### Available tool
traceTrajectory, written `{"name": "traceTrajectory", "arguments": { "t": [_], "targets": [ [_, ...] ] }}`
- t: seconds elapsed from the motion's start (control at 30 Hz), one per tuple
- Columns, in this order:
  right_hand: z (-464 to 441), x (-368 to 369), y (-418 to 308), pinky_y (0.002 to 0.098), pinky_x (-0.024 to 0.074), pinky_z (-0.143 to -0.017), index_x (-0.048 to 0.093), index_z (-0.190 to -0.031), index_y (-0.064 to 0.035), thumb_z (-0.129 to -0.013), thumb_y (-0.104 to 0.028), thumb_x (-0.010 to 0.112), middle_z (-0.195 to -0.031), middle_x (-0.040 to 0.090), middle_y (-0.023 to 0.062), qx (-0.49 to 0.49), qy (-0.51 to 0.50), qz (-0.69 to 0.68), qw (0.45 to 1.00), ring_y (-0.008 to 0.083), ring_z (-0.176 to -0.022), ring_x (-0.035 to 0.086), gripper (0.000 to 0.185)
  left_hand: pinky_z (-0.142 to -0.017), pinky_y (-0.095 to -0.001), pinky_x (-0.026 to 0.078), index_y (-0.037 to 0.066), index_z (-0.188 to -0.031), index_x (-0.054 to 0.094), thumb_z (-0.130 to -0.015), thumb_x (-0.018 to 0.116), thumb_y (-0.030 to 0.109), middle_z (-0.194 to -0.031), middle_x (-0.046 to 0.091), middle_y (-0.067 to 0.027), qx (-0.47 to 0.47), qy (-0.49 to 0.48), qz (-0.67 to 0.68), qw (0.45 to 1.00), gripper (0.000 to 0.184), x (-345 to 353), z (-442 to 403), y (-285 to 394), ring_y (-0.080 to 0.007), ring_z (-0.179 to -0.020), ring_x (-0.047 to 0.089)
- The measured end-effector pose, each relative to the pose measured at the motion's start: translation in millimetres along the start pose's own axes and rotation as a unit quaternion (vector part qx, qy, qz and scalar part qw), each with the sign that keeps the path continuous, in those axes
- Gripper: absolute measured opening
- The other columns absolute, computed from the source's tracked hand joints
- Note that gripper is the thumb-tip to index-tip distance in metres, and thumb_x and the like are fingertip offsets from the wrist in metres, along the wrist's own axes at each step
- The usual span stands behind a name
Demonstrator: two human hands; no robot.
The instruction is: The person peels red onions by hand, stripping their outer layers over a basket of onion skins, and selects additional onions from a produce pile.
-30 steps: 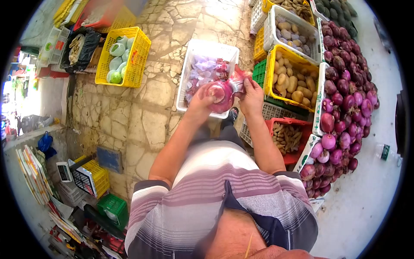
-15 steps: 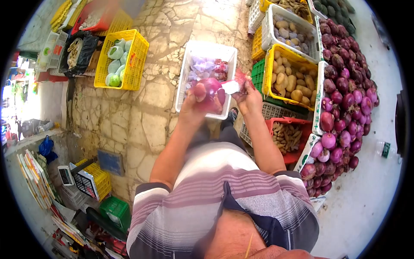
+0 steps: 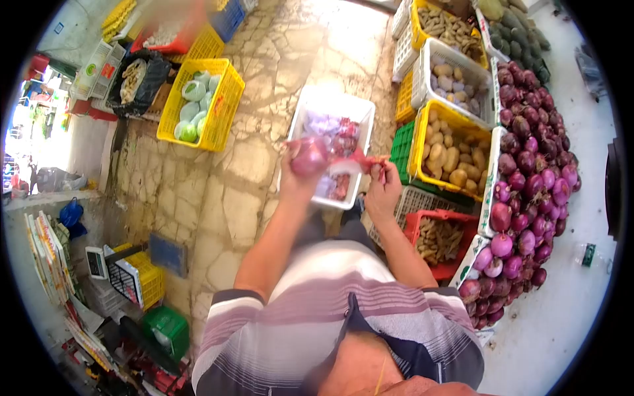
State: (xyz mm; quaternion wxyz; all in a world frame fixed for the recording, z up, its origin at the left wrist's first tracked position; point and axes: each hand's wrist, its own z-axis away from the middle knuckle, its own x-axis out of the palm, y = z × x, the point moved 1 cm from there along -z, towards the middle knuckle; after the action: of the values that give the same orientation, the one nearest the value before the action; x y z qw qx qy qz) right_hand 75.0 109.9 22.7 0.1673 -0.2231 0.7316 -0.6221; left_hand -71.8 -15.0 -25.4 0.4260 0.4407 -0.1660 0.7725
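My left hand (image 3: pixel 295 179) is closed around a round reddish-purple piece of produce (image 3: pixel 310 157), blurred, its exact kind unclear. Just to the right, my right hand (image 3: pixel 384 188) pinches the end of a red strip (image 3: pixel 360 158) with a pale part, which stretches toward the produce. Whether the strip is fixed to it I cannot tell. Both hands are above a white plastic crate (image 3: pixel 338 202) on the floor. Dark red produce (image 3: pixel 345 144) and crumpled pale-purple wrapping (image 3: pixel 318 123) lie inside it.
To the right stand a yellow crate of potatoes (image 3: pixel 456 157), a red crate of ginger-like roots (image 3: pixel 439 239) and a long heap of red onions (image 3: pixel 528 175). A yellow crate (image 3: pixel 231 105) with wrapped green heads sits on the stone floor (image 3: pixel 228 191) at the left.
The produce in my left hand has shifted slightly down and left in view, apart from my right hand. The red strip now stretches between them. The whole view has shifted too.
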Motion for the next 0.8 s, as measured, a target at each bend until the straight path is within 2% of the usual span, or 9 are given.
{"name": "traceTrajectory", "arguments": {
  "t": [0.07,0.17,0.23,0.37,0.5,0.53,0.63,0.73,0.8],
  "targets": [
    [-8,-1,-4,0.0268,0.0496,-0.083,0.064,-0.11,0.0007,-0.105,-0.009,0.058,-0.104,0.066,0.004,0.038,-0.014,0.049,0.998,0.0109,-0.094,0.059,0.012,-0.111,-0.0629,0.041,0.016,-0.145,0.048,-0.086,0.073,0.051,-0.15,0.048,-0.0126,0.015,0.0,-0.007,1.0,0.073,-3,-7,7,-0.0374,-0.138,0.046],
    [-13,0,30,0.0283,0.0506,-0.09,0.065,-0.112,0.0012,-0.103,-0.003,0.056,-0.11,0.066,0.0059,0.079,-0.071,0.099,0.989,0.0127,-0.102,0.061,0.013,-0.106,-0.0524,0.049,0.012,-0.12,0.063,-0.08,0.082,0.026,-0.124,0.063,-0.0094,-0.034,-0.066,0.047,0.996,0.047,20,16,17,-0.0306,-0.121,0.06],
    [-17,9,52,0.0319,0.0488,-0.102,0.059,-0.13,0.0021,-0.099,-0.007,0.062,-0.12,0.067,0.0127,0.123,-0.154,0.078,0.977,0.0189,-0.115,0.062,0.032,-0.107,-0.0487,0.049,0.013,-0.121,0.062,-0.082,0.081,0.026,-0.123,0.064,-0.0084,-0.049,-0.098,0.043,0.993,0.045,13,12,17,-0.0268,-0.12,0.061],
    [-24,19,-1,0.0389,0.0457,-0.109,0.052,-0.143,0.0026,-0.089,-0.015,0.074,-0.136,0.06,0.0188,0.024,-0.205,0.108,0.972,0.0281,-0.13,0.056,0.061,-0.106,-0.045,0.05,0.012,-0.131,0.056,-0.096,0.063,0.039,-0.13,0.063,-0.011,-0.017,-0.07,-0.061,0.996,0.045,-2,5,11,-0.0271,-0.119,0.062],
    [-19,32,-15,0.0392,0.052,-0.097,0.063,-0.126,0.0014,-0.083,-0.014,0.08,-0.126,0.062,0.0195,-0.128,-0.236,0.173,0.948,0.0325,-0.114,0.064,0.049,-0.104,-0.047,0.051,0.011,-0.131,0.056,-0.099,0.054,0.043,-0.132,0.062,-0.0126,-0.063,-0.059,-0.072,0.994,0.045,3,13,0,-0.029,-0.12,0.062],
    [-18,32,-18,0.0449,0.0501,-0.096,0.063,-0.119,0.0012,-0.082,-0.016,0.082,-0.12,0.061,0.0207,-0.122,-0.222,0.167,0.953,0.0398,-0.11,0.062,0.044,-0.104,-0.0472,0.051,0.011,-0.131,0.056,-0.099,0.054,0.042,-0.132,0.062,-0.0128,-0.078,-0.058,-0.064,0.993,0.045,4,13,-1,-0.0289,-0.12,0.062],
    [-14,30,-13,0.0452,0.0499,-0.097,0.064,-0.118,0.0013,-0.083,-0.018,0.082,-0.118,0.062,0.02,-0.137,-0.205,0.187,0.951,0.0392,-0.109,0.062,0.044,-0.103,-0.0557,0.05,0.012,-0.138,0.055,-0.091,0.06,0.052,-0.135,0.062,-0.0127,-0.071,-0.043,-0.097,0.992,0.062,0,5,-4,-0.0324,-0.122,0.061],
    [-9,28,-20,0.0432,0.0508,-0.095,0.064,-0.119,0.0011,-0.084,-0.014,0.08,-0.115,0.063,0.0202,-0.134,-0.194,0.202,0.95,0.0375,-0.108,0.063,0.041,-0.1,-0.0545,0.053,0.012,-0.137,0.056,-0.091,0.062,0.051,-0.132,0.064,-0.0123,-0.067,-0.053,-0.113,0.99,0.061,-5,0,-4,-0.0312,-0.119,0.063],
    [-6,33,-31,0.0363,0.0538,-0.081,0.064,-0.116,0.0014,-0.085,-0.01,0.079,-0.108,0.065,0.0149,-0.072,-0.165,0.113,0.977,0.026,-0.095,0.065,0.036,-0.099,-0.0535,0.054,0.011,-0.136,0.056,-0.093,0.064,0.049,-0.131,0.065,-0.0122,-0.067,-0.063,-0.119,0.989,0.058,-5,0,-4,-0.0308,-0.118,0.064]
  ]
}}
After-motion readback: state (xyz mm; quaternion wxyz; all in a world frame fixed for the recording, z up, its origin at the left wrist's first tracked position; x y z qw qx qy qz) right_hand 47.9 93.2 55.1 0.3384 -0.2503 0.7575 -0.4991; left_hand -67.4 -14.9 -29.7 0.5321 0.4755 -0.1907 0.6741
